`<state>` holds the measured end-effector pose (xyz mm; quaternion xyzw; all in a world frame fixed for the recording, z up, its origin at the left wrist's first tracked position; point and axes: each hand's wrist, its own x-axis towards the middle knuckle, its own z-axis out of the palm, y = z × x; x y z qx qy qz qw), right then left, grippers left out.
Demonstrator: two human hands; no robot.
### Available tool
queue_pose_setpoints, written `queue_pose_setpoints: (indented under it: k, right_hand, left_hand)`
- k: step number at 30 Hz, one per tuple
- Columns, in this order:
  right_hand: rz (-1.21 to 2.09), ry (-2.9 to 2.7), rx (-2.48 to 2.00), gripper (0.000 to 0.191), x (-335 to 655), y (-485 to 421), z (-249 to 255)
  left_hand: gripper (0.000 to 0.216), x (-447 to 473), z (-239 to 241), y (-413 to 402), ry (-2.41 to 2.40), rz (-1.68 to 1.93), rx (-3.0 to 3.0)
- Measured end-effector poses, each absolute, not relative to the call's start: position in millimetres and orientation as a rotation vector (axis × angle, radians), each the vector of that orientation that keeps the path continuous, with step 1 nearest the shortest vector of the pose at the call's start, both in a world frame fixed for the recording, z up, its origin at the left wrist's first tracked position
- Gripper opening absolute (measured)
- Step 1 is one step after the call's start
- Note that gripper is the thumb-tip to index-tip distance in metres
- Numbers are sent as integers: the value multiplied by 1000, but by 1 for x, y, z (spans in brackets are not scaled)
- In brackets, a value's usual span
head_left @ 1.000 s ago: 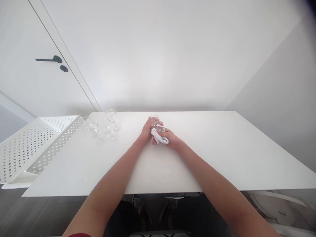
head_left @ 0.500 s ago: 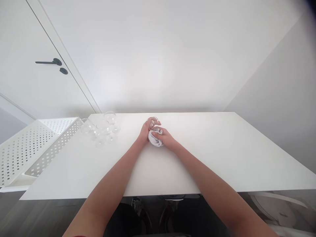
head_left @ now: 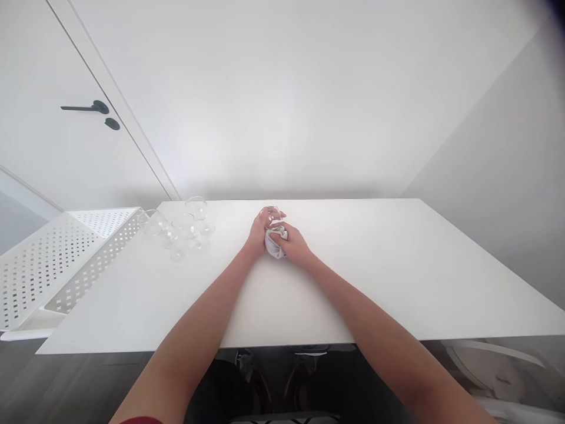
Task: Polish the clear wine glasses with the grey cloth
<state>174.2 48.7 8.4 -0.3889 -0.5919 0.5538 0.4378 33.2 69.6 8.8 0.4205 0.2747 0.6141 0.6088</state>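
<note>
Compared with one second ago, the white cloth [head_left: 274, 249] is a little more to the left and bunched rounder, and my right hand [head_left: 296, 243] has moved left together with it. Its fingers are closed on this cloth, at the near end of a clear glass [head_left: 274, 217]. My left hand [head_left: 258, 231] is curled around that glass, over the white table [head_left: 375, 265]. More to the left, several stemmed glasses [head_left: 184, 225] stand grouped, and beside the table is a white perforated rack [head_left: 33, 271].
</note>
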Motion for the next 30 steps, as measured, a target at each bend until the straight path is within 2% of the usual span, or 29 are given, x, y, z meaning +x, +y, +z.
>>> queue_pose_setpoints:
  k: [2, 5, 7, 9, 12, 14, 16, 20, 22, 26, 28, 30]
  right_hand:
    - [1366, -1463, -975, 38, 173, 49, 7]
    - [1772, -1410, -790, 40, 177, 50, 9]
    - [1886, -1397, -735, 42, 179, 50, 9]
    - [1703, -1448, -820, 40, 177, 51, 7]
    - [1239, -1583, -1020, 36, 171, 50, 2]
    - [1097, -1632, -1084, 34, 169, 50, 2]
    - [1210, -1597, -1048, 34, 172, 50, 4]
    - [1733, -1499, -830, 42, 178, 52, 9]
    - [1612, -1534, -879, 41, 177, 53, 6]
    - [1027, -1639, -1099, 37, 172, 53, 0]
    - [1135, -1614, -1072, 36, 173, 52, 2]
    - [1483, -1526, -926, 37, 178, 52, 7]
  left_hand:
    - [49, 34, 7, 71, 652, 1434, 970]
    - [58, 33, 6, 72, 646, 1321, 930]
    - [61, 33, 7, 71, 631, 1288, 921]
    - [58, 34, 7, 71, 637, 1334, 927]
    - [49, 35, 7, 71, 694, 1438, 963]
    - [48, 35, 6, 71, 725, 1466, 992]
    - [51, 34, 6, 72, 741, 1451, 988]
    - [59, 34, 6, 73, 716, 1386, 954]
    - [56, 36, 8, 71, 709, 1405, 971]
    - [45, 38, 11, 67, 684, 1501, 1051]
    - [45, 38, 12, 65, 681, 1496, 1051]
    - [51, 37, 13, 65, 707, 1435, 1026]
